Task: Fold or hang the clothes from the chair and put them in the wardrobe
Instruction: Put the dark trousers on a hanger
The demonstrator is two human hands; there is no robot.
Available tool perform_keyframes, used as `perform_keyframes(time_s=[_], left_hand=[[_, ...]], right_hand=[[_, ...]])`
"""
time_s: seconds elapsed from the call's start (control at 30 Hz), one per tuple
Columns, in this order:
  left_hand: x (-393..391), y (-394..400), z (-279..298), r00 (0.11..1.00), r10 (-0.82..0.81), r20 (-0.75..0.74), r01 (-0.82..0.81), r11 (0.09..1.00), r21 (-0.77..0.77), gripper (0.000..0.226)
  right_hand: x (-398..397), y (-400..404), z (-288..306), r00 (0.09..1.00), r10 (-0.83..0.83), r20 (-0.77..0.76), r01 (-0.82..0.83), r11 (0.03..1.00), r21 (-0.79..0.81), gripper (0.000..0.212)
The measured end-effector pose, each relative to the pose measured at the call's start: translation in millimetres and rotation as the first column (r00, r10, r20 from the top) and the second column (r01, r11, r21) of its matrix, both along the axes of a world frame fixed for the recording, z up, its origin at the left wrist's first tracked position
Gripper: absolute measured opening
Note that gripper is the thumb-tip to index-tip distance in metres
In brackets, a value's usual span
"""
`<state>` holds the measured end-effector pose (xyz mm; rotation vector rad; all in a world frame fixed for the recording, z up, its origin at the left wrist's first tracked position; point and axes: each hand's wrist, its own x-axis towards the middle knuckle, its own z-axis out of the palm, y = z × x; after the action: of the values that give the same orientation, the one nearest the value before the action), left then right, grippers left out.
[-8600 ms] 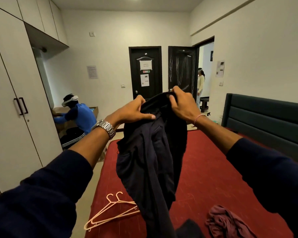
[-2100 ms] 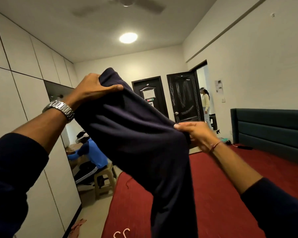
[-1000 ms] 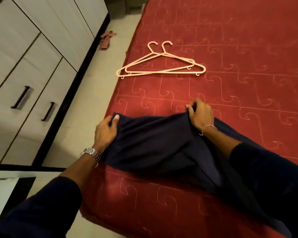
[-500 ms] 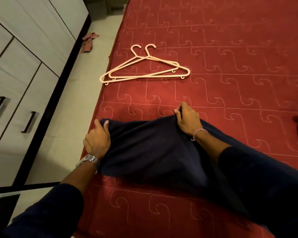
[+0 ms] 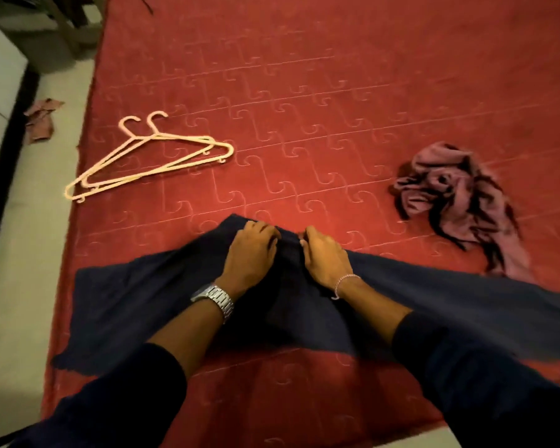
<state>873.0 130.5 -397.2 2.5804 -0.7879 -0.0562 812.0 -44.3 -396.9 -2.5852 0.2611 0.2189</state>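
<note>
Here the dark navy cloth garment [image 5: 136,305] lies spread across the red quilted bed cover [image 5: 337,92], and both the left hand [image 5: 251,253] and the right hand [image 5: 325,257] pinch its far edge with curled fingers, close together. Two pale plastic hangers [image 5: 149,160] lie overlapping on the cover to the left, a crumpled mauve garment [image 5: 456,202] to the right. Beside the bed runs a pale tiled floor [image 5: 17,270], with a reddish scrap of cloth [image 5: 41,119] on it.
</note>
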Motion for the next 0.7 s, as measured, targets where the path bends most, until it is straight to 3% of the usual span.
perform_keyframes(time_s=[0.1,0.2,0.3,0.4,0.5,0.63,0.7], left_hand=[[-1.2,-45.0,-3.2,0.989,-0.148,-0.018,0.149,0.985,0.085,0.015],[-1.8,-89.5,-2.4,0.966,-0.22,-0.133,0.24,0.956,0.169,0.028],[-5.5,-127.1,-1.7,0.941,-0.254,-0.226,0.306,0.922,0.237,0.036],[-16.5,-162.9,-2.2,0.884,-0.285,-0.371,0.373,0.908,0.192,0.033],[-26.3,-203.3,-4.5,0.838,-0.299,-0.457,0.426,0.882,0.203,0.034],[-35.5,-254.0,-4.9,0.775,-0.306,-0.553,0.494,0.84,0.226,0.031],[-37.2,-272.6,-4.1,0.747,-0.319,-0.583,0.529,0.816,0.231,0.028]], right_hand=[[-31.2,-57.7,0.2,0.996,-0.084,-0.041,0.081,0.994,-0.079,0.014],[-57.6,-122.0,0.3,0.977,-0.192,-0.089,0.179,0.975,-0.134,0.019],[-80.0,-175.0,2.5,0.974,-0.167,-0.156,0.138,0.974,-0.181,0.039],[-102.3,-219.9,-1.3,0.975,-0.104,-0.194,0.051,0.964,-0.262,0.046],[-115.4,-254.5,-0.7,0.963,-0.09,-0.255,0.029,0.972,-0.233,0.055],[-119.9,-298.1,-4.8,0.957,-0.26,-0.127,0.246,0.962,-0.119,0.039],[-114.1,-315.4,-2.0,0.928,-0.36,-0.101,0.342,0.926,-0.157,0.061]])
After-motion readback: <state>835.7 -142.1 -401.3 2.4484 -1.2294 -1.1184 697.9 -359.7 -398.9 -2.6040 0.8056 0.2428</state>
